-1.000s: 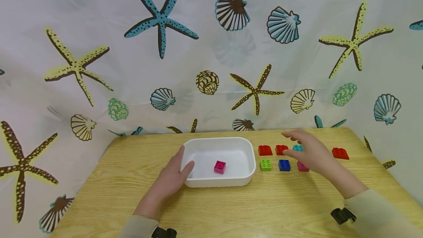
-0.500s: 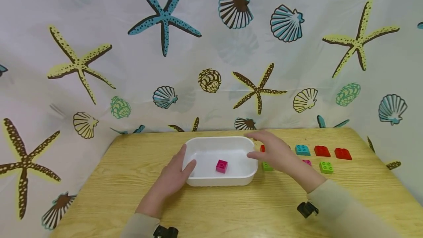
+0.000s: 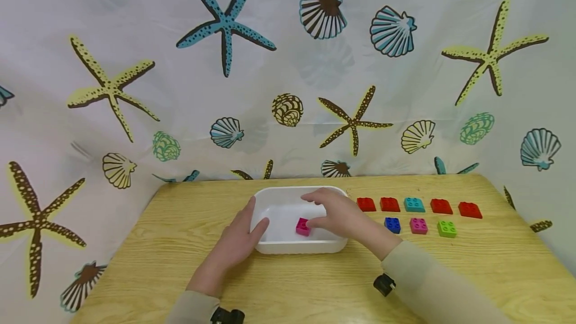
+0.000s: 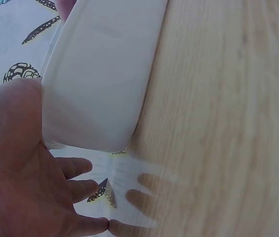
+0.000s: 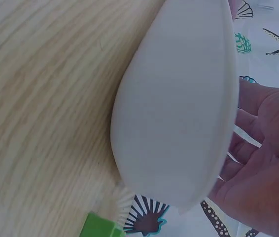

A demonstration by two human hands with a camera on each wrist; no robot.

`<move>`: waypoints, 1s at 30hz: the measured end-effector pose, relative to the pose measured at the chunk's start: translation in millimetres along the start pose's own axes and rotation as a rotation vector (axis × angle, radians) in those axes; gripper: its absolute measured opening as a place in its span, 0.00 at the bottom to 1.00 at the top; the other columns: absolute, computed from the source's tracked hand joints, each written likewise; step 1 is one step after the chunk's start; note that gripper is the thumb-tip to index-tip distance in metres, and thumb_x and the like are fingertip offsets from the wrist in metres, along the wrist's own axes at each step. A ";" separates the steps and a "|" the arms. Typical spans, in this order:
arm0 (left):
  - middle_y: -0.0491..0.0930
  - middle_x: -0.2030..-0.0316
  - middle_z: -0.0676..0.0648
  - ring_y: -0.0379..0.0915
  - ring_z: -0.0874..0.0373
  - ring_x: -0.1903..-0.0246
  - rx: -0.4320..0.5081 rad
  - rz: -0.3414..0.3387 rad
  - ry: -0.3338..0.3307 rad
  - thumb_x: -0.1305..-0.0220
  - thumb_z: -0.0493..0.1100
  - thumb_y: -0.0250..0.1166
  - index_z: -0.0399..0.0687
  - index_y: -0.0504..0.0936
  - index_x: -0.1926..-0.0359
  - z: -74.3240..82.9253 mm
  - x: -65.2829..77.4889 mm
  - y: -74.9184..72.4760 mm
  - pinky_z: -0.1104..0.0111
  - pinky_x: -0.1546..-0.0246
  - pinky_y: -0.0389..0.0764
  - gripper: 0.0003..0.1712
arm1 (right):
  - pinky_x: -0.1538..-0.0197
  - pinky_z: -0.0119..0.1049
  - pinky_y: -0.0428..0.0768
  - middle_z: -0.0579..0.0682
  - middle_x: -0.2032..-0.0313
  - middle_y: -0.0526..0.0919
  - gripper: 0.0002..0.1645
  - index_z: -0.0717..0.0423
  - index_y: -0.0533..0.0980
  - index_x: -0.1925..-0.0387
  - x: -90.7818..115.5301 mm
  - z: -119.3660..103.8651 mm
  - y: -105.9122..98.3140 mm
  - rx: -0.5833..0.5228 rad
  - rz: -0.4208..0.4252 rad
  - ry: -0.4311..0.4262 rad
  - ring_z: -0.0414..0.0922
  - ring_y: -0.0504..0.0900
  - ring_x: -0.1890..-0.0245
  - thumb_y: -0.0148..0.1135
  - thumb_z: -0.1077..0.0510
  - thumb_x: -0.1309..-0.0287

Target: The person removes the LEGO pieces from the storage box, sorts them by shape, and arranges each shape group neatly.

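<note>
A white rectangular tub point(image 3: 301, 247) stands on the table with a pink toy brick point(image 3: 302, 227) lying inside. At its left end is my left hand point(image 3: 234, 241), thumb reaching over the rim. In the left wrist view, the fingers point(image 4: 78, 190) of that hand stretch straight past the tub's end wall. Over the tub's right half hovers my right hand point(image 3: 338, 214), thumb and fingers apart. Its thumb tip comes right up to the pink brick and overlaps its edge in the head view. The right wrist view shows loosely bent fingers behind the rim, with nothing visible between them.
Right of the tub, a back row holds red bricks point(image 3: 441, 206) and a teal brick point(image 3: 414, 204). In front lie a blue brick point(image 3: 392, 225), a pink brick point(image 3: 419, 226) and a green brick point(image 3: 447, 229). A patterned curtain point(image 3: 288, 69) hangs behind the table.
My right hand has moved left from above the brick rows, past the tub's right rim, to the brick inside. My left hand keeps its place at the tub; the view has shifted slightly.
</note>
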State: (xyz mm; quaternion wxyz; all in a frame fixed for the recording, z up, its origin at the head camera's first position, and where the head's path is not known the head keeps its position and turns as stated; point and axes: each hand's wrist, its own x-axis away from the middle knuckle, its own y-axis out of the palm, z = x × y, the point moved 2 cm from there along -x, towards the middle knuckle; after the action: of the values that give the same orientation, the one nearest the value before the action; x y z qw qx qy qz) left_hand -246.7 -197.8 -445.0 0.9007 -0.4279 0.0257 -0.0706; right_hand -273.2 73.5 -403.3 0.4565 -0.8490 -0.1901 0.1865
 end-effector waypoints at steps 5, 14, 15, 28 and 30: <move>0.49 0.13 0.31 0.44 0.31 0.15 0.005 0.012 0.028 0.12 0.58 0.52 0.37 0.41 0.11 2.8 0.8 -0.5 0.27 0.21 0.45 0.48 | 0.32 0.53 0.81 0.53 0.35 0.85 0.36 0.53 0.81 0.27 -7.2 -3.5 8.9 -0.003 -0.005 0.001 0.54 0.83 0.37 0.81 0.53 0.34; 0.49 0.14 0.31 0.44 0.31 0.15 0.011 0.011 0.032 0.12 0.58 0.53 0.37 0.41 0.11 2.4 0.9 -0.5 0.26 0.22 0.46 0.49 | 0.35 0.52 0.83 0.50 0.40 0.85 0.39 0.51 0.80 0.26 -13.7 -0.3 22.3 -0.026 -0.039 0.059 0.51 0.83 0.40 0.83 0.49 0.36; 0.49 0.14 0.31 0.44 0.31 0.15 0.010 0.010 0.031 0.12 0.58 0.53 0.37 0.41 0.11 2.3 0.8 -0.5 0.26 0.21 0.46 0.49 | 0.36 0.51 0.83 0.50 0.40 0.85 0.39 0.51 0.80 0.26 -14.2 0.2 23.6 -0.022 -0.044 0.065 0.51 0.83 0.40 0.83 0.49 0.36; 0.49 0.14 0.30 0.44 0.30 0.15 0.005 0.012 0.026 0.12 0.58 0.52 0.38 0.41 0.10 4.0 1.5 -0.5 0.27 0.21 0.45 0.48 | 0.38 0.48 0.83 0.49 0.47 0.86 0.34 0.52 0.84 0.32 -14.9 1.9 30.1 0.021 -0.059 0.078 0.48 0.84 0.47 0.83 0.48 0.36; 0.49 0.14 0.30 0.44 0.31 0.15 0.006 0.010 0.026 0.12 0.58 0.52 0.38 0.41 0.10 4.1 1.4 -0.8 0.28 0.21 0.45 0.48 | 0.38 0.48 0.83 0.49 0.47 0.86 0.34 0.52 0.84 0.32 -14.6 1.8 30.3 0.027 -0.063 0.076 0.47 0.84 0.47 0.83 0.48 0.35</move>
State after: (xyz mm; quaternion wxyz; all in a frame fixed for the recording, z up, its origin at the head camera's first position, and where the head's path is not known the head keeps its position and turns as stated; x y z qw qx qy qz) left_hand -245.0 -195.4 -441.8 0.9019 -0.4241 0.0393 -0.0717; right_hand -281.9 52.0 -427.8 0.4806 -0.8427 -0.1965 0.1422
